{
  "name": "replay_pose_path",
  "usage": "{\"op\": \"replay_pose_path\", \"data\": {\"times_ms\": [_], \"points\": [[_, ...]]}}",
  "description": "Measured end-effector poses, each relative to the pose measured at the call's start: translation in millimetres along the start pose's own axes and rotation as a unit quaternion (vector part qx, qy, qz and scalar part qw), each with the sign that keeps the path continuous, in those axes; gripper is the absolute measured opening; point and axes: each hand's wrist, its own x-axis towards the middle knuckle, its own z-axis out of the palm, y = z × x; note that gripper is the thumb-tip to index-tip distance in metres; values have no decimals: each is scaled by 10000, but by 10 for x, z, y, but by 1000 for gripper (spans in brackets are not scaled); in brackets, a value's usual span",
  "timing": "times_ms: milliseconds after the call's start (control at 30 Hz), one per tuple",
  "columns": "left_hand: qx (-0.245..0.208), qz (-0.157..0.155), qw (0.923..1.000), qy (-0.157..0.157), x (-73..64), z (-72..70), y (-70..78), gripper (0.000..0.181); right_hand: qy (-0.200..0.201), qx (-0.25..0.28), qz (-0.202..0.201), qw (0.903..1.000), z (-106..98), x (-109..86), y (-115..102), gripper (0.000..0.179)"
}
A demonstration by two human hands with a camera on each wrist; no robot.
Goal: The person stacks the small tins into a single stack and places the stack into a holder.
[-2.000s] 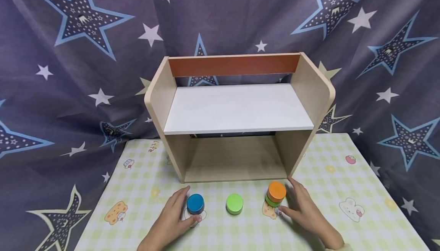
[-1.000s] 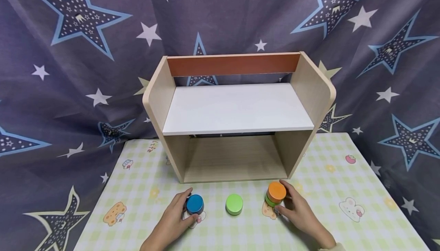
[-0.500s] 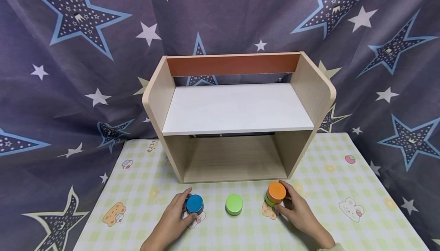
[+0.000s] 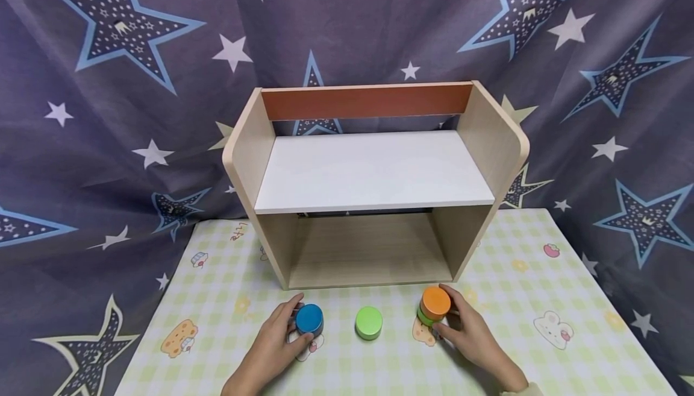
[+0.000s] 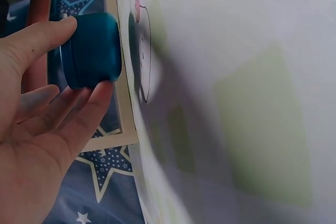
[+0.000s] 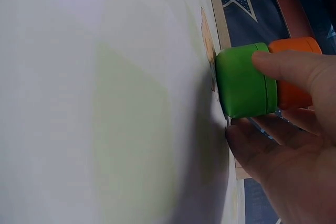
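My left hand (image 4: 271, 343) holds a small blue round lidded jar (image 4: 309, 319) between thumb and fingers. In the left wrist view the blue jar (image 5: 93, 51) appears just off the tablecloth, a shadow beside it. On the right, an orange jar (image 4: 435, 302) sits on top of a green jar (image 4: 426, 319). My right hand (image 4: 473, 337) curls round this stack. Its thumb presses the side of the lower green jar (image 6: 244, 81) in the right wrist view, with the fingers on the opposite side. A second green jar (image 4: 368, 322) stands alone between the hands.
Behind the jars stands a wooden shelf unit (image 4: 374, 170) with a white middle board, a pale bottom board and a brown back rail. A green checked tablecloth (image 4: 542, 378) covers the table. A dark starry curtain (image 4: 347, 16) hangs behind.
My right hand has moved in from the right and closed round the stack. My left hand has taken hold of the blue jar, which has shifted slightly up and right. The lone green jar stays put.
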Motion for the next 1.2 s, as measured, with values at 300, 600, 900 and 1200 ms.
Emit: {"op": "replay_pose_path", "data": {"times_ms": [300,600,900,1200], "points": [[-150,-34,9999,-24,24,-12,56,80,-37,-4,13,10000,-13,0,-18,79],[-586,66,9982,-142,81,-2,146,80,25,-384,-336,9987,-18,-10,-14,76],[-864,358,9953,-254,151,31,216,79,12,-375,-491,9981,-21,-15,-11,75],[-722,410,9959,-363,192,47,310,80,28,-443,-309,9985,-14,-12,5,79]]}}
